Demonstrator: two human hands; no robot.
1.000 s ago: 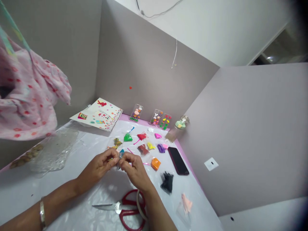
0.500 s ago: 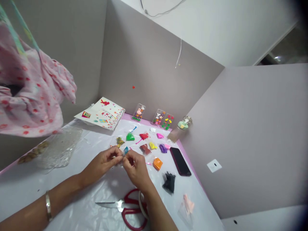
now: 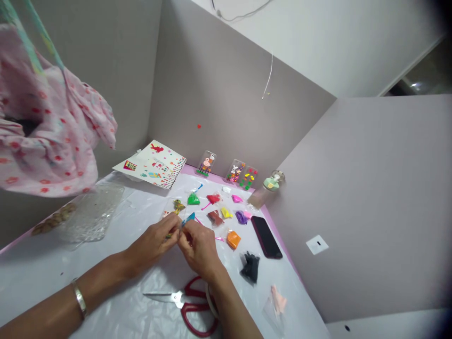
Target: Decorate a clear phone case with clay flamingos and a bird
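My left hand (image 3: 153, 242) and my right hand (image 3: 199, 245) meet low in the middle of the white-covered table (image 3: 106, 263). The left fingertips pinch a small yellow-green piece (image 3: 168, 234), mostly hidden. A blue clay packet (image 3: 188, 219) sticks up from my right fingertips. Nearest the hands lie a yellow-green clay figure (image 3: 178, 205) and a green clay packet (image 3: 193, 199). Beyond them are several more small packets, including a red clay packet (image 3: 213, 198), a brown clay packet (image 3: 215, 217) and an orange clay packet (image 3: 233, 239).
A black smartphone (image 3: 266, 238) lies at the right edge, with a black packet (image 3: 250, 267) nearby. Red-handled scissors (image 3: 181, 299) lie under my right forearm. Decorated phone cases (image 3: 206, 163) stand along the back wall. A pink scarf (image 3: 45, 127) hangs at the left.
The view has drifted, so the table appears further right. The blue packet now tilts upward from my right fingertips, and my hands stay close together.
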